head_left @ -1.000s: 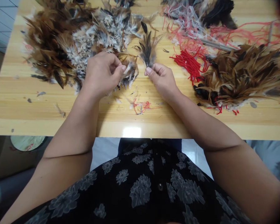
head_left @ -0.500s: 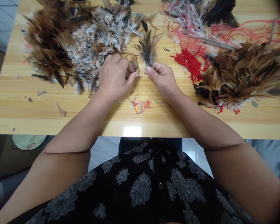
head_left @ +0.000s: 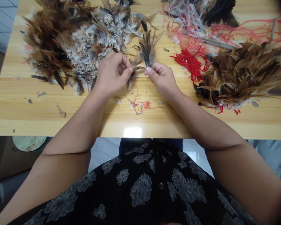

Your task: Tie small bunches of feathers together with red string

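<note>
My right hand (head_left: 162, 76) pinches the lower end of a small bunch of dark feathers (head_left: 147, 48), which stands up and fans out above thumb and finger. To its left, my left hand (head_left: 114, 70) is closed in a pinch on brown feathers (head_left: 134, 67), partly hidden by the fingers. A large heap of loose brown and pale feathers (head_left: 83, 47) lies just behind my left hand. Between my forearms, a few red thread scraps (head_left: 142, 105) rest on the wooden table (head_left: 117, 123).
On the right lies a pile of brown feather bundles (head_left: 245, 75) with red ties. Beside it are cut red strings (head_left: 189, 62) and a tangle of pink and white strings (head_left: 189, 25). Black feathers (head_left: 221, 12) lie at the back. A round pale container (head_left: 29, 143) stands below the table's left edge.
My left hand has moved slightly left, away from the right hand, and turned so the feathers in its fingers show more. My right hand and its bunch have hardly moved.
</note>
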`<state>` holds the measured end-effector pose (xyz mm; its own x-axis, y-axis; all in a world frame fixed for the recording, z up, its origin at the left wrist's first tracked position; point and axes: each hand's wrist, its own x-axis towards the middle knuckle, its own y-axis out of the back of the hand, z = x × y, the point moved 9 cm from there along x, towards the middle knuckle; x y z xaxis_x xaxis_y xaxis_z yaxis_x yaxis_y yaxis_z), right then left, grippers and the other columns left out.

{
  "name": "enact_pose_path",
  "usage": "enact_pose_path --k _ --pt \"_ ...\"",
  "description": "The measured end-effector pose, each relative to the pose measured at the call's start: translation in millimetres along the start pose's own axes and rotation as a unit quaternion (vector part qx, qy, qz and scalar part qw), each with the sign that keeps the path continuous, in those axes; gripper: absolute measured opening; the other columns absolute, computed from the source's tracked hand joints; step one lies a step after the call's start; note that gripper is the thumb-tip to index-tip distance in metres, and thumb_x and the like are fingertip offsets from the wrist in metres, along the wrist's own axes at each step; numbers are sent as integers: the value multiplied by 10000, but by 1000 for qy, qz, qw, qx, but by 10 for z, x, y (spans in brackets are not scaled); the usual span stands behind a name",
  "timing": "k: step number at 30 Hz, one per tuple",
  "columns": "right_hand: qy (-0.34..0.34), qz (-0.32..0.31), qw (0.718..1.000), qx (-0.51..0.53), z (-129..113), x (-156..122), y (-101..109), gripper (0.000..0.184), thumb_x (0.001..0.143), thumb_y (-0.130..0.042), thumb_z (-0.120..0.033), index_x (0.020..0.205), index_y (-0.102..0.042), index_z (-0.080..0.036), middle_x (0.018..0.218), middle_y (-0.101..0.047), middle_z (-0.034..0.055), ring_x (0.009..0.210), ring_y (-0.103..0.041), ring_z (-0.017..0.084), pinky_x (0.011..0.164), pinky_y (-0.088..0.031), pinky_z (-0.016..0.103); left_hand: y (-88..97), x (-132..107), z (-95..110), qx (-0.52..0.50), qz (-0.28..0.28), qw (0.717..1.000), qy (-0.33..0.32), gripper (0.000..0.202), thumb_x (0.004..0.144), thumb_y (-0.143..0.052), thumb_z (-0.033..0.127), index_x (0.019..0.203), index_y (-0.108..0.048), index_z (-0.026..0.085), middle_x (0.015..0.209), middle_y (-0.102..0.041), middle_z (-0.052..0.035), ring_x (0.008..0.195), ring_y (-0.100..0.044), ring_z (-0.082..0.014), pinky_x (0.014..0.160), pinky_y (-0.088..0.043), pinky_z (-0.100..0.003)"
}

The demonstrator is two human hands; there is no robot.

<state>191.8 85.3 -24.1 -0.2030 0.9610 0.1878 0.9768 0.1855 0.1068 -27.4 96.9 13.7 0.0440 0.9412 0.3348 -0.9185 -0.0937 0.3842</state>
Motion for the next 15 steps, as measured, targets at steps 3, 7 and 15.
enact_pose_path --k 3,7,15 --pt "0 2 1000 -6 0 -9 15 534 1212 -871 -654 923 -681 -247 872 -522 -17 890 -544 178 879 -535 327 55 22 104 -53 16 998 -19 489 982 -1207 204 895 -732 282 799 -636 35 742 -499 -205 715 -415 -397" --pt "-5 9 1000 -10 4 -16 36 543 1188 -897 -681 924 -697 -251 883 -548 -7 915 -586 193 886 -553 337 9 -16 109 -166 -11 985 45 626 1020 -1249 495 963 -665 278 748 -600 59 734 -487 -190 688 -383 -373" --pt "-5 1 1000 0 -11 4 4 568 1150 -942 -692 894 -706 -243 878 -632 -7 911 -618 187 908 -590 344 -221 -191 265 -263 -69 953 133 627 968 -1287 378 862 -684 244 755 -670 31 667 -539 -155 648 -426 -335"
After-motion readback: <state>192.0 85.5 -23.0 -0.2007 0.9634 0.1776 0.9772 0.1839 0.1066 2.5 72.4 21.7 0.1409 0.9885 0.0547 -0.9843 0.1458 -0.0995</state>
